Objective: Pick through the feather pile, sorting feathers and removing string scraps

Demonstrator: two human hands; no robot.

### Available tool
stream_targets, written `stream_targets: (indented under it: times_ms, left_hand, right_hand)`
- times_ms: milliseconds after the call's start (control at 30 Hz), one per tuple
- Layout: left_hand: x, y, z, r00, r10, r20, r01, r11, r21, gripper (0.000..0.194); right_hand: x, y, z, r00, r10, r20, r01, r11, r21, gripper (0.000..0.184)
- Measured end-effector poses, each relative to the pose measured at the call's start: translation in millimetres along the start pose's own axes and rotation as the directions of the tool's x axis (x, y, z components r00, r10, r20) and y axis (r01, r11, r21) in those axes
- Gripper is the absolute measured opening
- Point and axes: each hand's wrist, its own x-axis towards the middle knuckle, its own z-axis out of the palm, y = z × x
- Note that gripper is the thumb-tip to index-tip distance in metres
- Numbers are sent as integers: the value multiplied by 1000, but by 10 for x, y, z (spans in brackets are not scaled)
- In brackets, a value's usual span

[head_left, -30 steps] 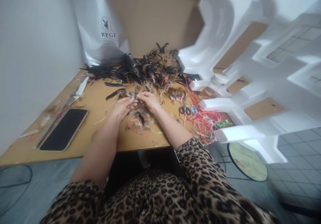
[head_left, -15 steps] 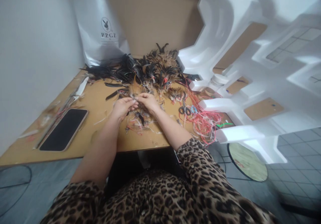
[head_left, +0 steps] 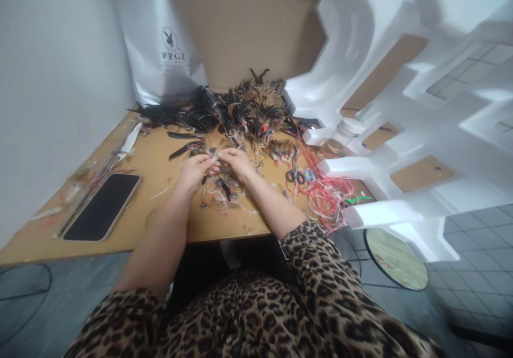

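Both hands meet at the table's middle, pinching a small golden-brown feather (head_left: 215,140) whose fluffy part stands up beyond the fingertips. My left hand (head_left: 197,169) is closed on it from the left, with a dark feather tip poking out beneath the fingers. From the other side, my right hand (head_left: 236,163) pinches at its base, thumb and forefinger close to the left ones. Below the hands lies a scatter of loose feather scraps and red and white string bits (head_left: 224,196). Just beyond them sits a pile of brown feathers (head_left: 260,104) beside black feathers (head_left: 200,109).
A phone (head_left: 102,207) lies at the left of the wooden table (head_left: 168,224). To the right are black-handled scissors (head_left: 295,177) and tangled pink string (head_left: 326,197). White foam packing (head_left: 360,75) rises at the right, and a silver bag (head_left: 160,43) stands behind.
The golden-brown feather between the fingertips has dipped and spread slightly, and the fingers have shifted a little. Everything else lies as before.
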Motion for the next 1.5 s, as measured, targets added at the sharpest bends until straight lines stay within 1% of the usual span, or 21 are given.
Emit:
stream_targets:
  times_ms: [100, 133, 200, 267, 333, 467, 533, 567, 600, 633, 667, 733, 833, 900, 967, 1067, 1133, 1233, 1367, 1433, 1500]
  left_hand:
    - [15, 49, -30, 995, 10, -96, -21, 993, -115, 14]
    - [20, 62, -40, 992, 15, -127, -33, 989, -142, 13]
    - [25, 82, -54, 985, 18, -172, -49, 983, -177, 13]
    - [22, 95, -55, 981, 14, -196, -52, 980, -193, 14]
    - [12, 104, -48, 978, 6, -207, -48, 979, -197, 14]
    - [1, 103, -32, 979, -5, -204, -37, 979, -198, 15]
    - [8, 93, -32, 981, -7, -193, -33, 979, -203, 15]
    - [13, 86, -35, 983, -7, -186, -32, 978, -207, 15]
    - [20, 79, -39, 984, -7, -179, -31, 977, -212, 15]
    - [26, 73, -43, 985, -9, -172, -29, 975, -219, 14]
    - [31, 68, -49, 986, -13, -166, -25, 974, -226, 14]
    - [38, 62, -59, 988, -24, -154, -15, 969, -245, 11]
    - [31, 67, -64, 992, -45, -117, 11, 961, -278, 8]
    - [18, 78, -59, 994, -71, -82, 44, 955, -295, 8]
    - [4, 89, -50, 993, -102, -51, 81, 948, -307, 7]
    - [-5, 91, -41, 992, -128, -13, 117, 941, -317, 5]
    - [-2, 79, -43, 991, -131, 12, 128, 939, -320, 4]
    - [12, 51, -49, 991, -133, 31, 136, 937, -321, 5]
    - [28, 27, -49, 993, -114, 21, 115, 938, -327, 5]
    - [32, 27, -47, 995, -94, 14, 93, 938, -334, 4]
    - [32, 32, -49, 997, -79, 0, 74, 938, -338, 3]
  right_hand:
    - [35, -24, -63, 987, -131, -96, 112, 977, -183, 21]
    - [52, -24, -95, 980, -167, -105, 135, 956, -261, 19]
    - [78, -13, -158, 971, -227, -78, 171, 881, -440, 16]
    - [82, -2, -203, 966, -259, -13, 196, 762, -618, 15]
    - [54, -8, -212, 964, -262, 53, 206, 605, -769, 16]
    - [-46, -53, -150, 970, -211, 118, 172, 263, -949, 21]
    - [-73, -64, -121, 976, -186, 114, 144, 158, -977, 21]
    - [-76, -63, -116, 979, -176, 108, 133, 142, -981, 18]
    - [-70, -58, -119, 980, -171, 100, 127, 152, -980, 16]
    - [-57, -51, -128, 981, -173, 93, 126, 190, -974, 14]
    - [-38, -41, -143, 981, -177, 85, 129, 254, -959, 13]
    - [9, -20, -178, 981, -187, 53, 131, 435, -891, 13]
    - [65, -7, -207, 985, -173, -17, 111, 703, -702, 12]
    - [72, -22, -199, 990, -133, -54, 80, 824, -562, 12]
    - [58, -52, -177, 994, -79, -74, 40, 903, -427, 15]
    - [33, -92, -149, 996, -49, -79, 24, 955, -296, 18]
    - [28, -98, -144, 995, -74, -65, 53, 958, -281, 20]
    - [30, -76, -145, 989, -151, -10, 138, 926, -351, 21]
    - [10, -41, -124, 963, -250, 98, 266, 828, -493, 18]
    - [-6, -38, -108, 963, -233, 136, 270, 822, -501, 19]
    - [-10, -44, -104, 975, -177, 134, 219, 865, -451, 23]
